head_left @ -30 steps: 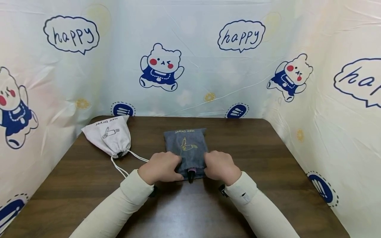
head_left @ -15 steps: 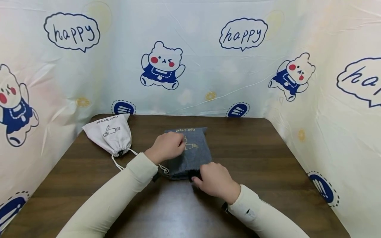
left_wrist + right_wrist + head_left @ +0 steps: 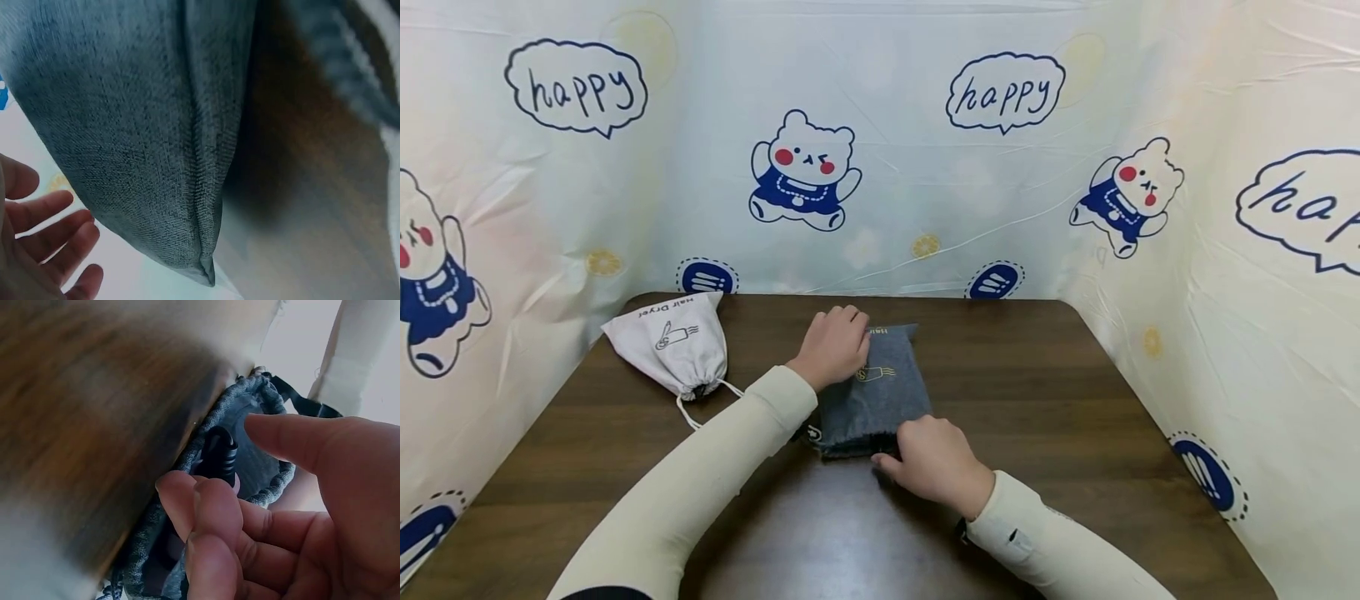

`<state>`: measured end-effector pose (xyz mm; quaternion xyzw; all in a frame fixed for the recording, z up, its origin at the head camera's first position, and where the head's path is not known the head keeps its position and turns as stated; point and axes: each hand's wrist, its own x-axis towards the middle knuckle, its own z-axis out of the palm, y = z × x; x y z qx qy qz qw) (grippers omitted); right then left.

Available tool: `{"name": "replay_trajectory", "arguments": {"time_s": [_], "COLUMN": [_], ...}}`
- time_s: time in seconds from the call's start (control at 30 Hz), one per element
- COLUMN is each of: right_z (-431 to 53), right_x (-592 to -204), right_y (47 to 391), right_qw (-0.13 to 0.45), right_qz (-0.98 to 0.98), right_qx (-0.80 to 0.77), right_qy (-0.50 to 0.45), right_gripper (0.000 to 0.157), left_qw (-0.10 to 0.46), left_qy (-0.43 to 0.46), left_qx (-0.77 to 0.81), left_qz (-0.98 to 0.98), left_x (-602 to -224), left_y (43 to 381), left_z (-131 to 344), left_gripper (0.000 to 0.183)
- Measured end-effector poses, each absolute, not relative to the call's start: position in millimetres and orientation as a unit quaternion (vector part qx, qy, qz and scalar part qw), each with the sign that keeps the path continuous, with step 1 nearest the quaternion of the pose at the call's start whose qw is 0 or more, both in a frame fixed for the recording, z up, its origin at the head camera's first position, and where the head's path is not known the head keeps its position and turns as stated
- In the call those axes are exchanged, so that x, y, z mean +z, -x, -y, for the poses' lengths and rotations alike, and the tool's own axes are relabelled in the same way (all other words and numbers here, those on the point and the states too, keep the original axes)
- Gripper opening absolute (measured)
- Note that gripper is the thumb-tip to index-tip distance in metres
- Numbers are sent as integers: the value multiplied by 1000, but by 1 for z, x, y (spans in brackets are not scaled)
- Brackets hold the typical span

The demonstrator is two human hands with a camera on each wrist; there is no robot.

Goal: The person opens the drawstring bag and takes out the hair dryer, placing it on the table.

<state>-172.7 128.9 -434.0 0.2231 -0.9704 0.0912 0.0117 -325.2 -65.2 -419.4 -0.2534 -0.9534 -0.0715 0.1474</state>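
A dark grey drawstring bag printed "Hair Dryer" lies on the table with its mouth facing me. My left hand is at its far left part, covering some of the print. In the left wrist view, the fingers are spread loosely beside the bag's closed corner. My right hand is at the bag's mouth. In the right wrist view, its thumb stands apart from the loosely curled fingers, which overlap the gathered rim. A black ribbed cord sleeve shows in the mouth between them; the rest is hidden inside the bag.
A white drawstring bag, also printed "Hair Dryer", lies to the left with its white cord trailing towards my left arm. The brown wooden table is backed by a printed curtain on three sides.
My left hand has moved from the near left side of the grey bag to its far part. My right hand has come down from the bag's right side to its mouth.
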Motion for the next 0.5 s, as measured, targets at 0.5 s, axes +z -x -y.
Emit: {"name": "replay_trajectory", "arguments": {"time_s": [0.5], "right_z": [-123], "right_x": [-437], "right_y": [177], "right_qw": [24], "right_qz": [972], "right_qx": [76], "right_qy": [-223], "right_gripper": [62], "left_qw": [19], "left_qy": [251], "left_qx": [-25], "left_qz": [967], "left_x": [-421], "left_y": [336], "left_z": [55], "left_gripper": [52]}}
